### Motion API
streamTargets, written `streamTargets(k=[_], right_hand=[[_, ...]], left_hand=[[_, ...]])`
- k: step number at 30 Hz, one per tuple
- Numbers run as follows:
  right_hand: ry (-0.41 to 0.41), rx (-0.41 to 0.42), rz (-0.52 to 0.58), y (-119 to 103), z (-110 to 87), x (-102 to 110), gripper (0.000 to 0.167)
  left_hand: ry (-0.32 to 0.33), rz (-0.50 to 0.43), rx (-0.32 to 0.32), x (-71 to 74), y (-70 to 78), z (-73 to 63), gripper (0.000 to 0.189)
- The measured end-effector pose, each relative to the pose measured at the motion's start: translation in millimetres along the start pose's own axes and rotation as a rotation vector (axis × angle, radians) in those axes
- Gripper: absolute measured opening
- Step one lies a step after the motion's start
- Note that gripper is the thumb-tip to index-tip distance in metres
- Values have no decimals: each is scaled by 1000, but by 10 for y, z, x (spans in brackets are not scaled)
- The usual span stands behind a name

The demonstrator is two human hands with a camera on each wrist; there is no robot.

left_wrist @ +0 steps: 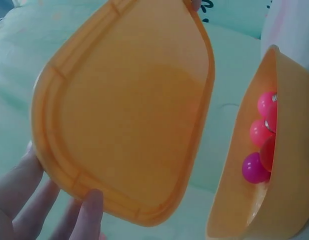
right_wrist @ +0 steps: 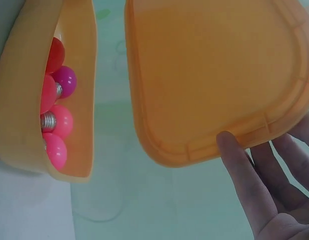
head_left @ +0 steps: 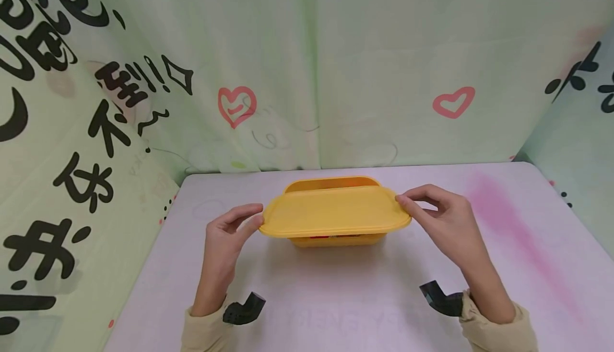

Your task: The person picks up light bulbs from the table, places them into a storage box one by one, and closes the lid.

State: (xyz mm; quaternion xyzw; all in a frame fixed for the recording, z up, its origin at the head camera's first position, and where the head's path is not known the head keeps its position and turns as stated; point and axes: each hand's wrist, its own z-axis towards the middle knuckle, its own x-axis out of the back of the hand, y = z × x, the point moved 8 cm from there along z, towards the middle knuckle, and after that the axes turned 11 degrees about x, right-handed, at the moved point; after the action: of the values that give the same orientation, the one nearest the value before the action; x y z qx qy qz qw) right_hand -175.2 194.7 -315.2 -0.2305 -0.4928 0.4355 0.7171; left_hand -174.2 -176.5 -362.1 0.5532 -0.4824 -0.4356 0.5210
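A yellow plastic lid [head_left: 336,213] is held level above a yellow box [head_left: 336,241], apart from its rim. My left hand [head_left: 225,245] pinches the lid's left end between thumb and fingers. At the opposite end, my right hand [head_left: 446,224] pinches the lid the same way. Both wrist views show the lid's ridged underside [left_wrist: 134,110]. Inside the box lie several small round bulbs, among them a purple bulb [left_wrist: 255,168] and a pink bulb [right_wrist: 55,151], some with silver screw bases. The lid hides most of the contents in the head view.
The box stands on a pale lilac table [head_left: 326,298] with a pink smear [head_left: 518,229] on its right side. Behind it hangs a light green curtain [head_left: 384,74] with red hearts. Black lettering covers the left curtain [head_left: 43,181].
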Motion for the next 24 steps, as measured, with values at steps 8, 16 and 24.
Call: streamTargets(k=[8,16,24], right_hand=[[37,27,24,93,2,-55,27],[35,-37,126,226,4,-141,41],[-40,-97,116,364,-13,-227,51]], left_hand=[[-44,15,67,-34,-148,35,40],[-99,51,130,-101,-287,47,56],[-101,63,169,-112,-411,83,59]])
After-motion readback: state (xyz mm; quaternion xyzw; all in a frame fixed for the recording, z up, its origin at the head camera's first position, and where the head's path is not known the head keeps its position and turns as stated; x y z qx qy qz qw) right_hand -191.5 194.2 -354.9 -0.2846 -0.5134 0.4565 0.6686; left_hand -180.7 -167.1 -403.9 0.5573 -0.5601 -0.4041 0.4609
